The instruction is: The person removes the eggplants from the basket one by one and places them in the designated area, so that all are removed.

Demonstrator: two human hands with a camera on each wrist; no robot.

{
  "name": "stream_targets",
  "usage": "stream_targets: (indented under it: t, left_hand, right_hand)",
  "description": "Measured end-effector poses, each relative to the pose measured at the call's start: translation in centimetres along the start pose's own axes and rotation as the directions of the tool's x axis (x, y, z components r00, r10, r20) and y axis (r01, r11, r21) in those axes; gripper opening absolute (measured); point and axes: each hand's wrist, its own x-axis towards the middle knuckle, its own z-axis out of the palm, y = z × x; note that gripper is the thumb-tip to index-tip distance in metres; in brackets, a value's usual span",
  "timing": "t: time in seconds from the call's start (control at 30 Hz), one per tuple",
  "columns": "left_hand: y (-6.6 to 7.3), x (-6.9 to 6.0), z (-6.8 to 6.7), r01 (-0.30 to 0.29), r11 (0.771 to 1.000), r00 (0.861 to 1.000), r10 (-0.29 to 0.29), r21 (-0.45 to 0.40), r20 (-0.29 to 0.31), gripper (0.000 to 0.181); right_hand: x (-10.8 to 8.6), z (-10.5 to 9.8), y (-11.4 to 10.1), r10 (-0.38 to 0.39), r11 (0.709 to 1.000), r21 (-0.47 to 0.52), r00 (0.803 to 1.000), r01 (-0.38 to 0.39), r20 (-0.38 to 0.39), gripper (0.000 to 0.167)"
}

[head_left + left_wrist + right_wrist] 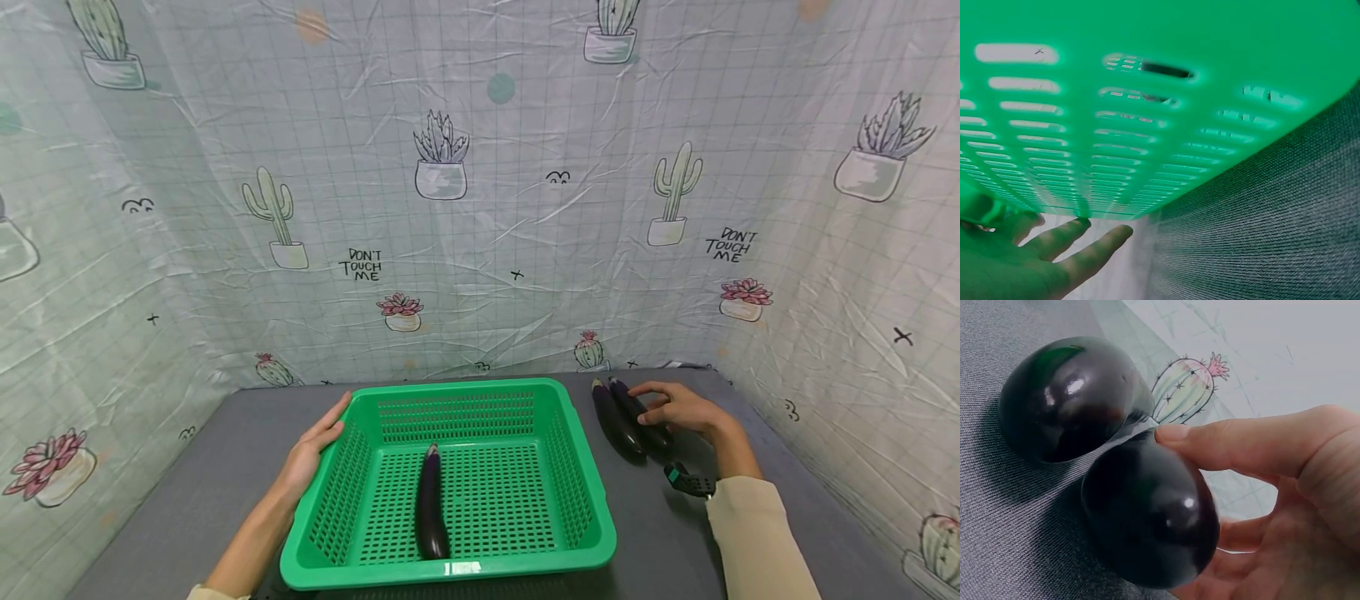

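Right fingers (654, 387) pinch one eggplant (1150, 512) beside another (1072, 400) — left fingers (330, 416), spread apart, lie beside the green basket (375, 577)

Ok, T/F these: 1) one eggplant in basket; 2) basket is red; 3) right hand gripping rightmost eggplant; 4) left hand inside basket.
1. One eggplant lies in the basket. True.
2. The basket is red. False: it is green.
3. The right hand grips the rightmost eggplant. True: thumb and fingers are on opposite sides of it.
4. The left hand is inside the basket. False: it is outside, by the basket's left side.
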Motion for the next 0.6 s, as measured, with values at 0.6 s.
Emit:
stream_targets:
  t: [0.6]
  left_hand:
    - [-0.1,0.16,-0.16,-0.034,0.999,0.999,0.034,0.006,0.006,0.059]
  right_hand:
    - [-0.23,0.21,-0.59,0.028,0.999,0.046,1.0,-0.028,0.004,0.064]
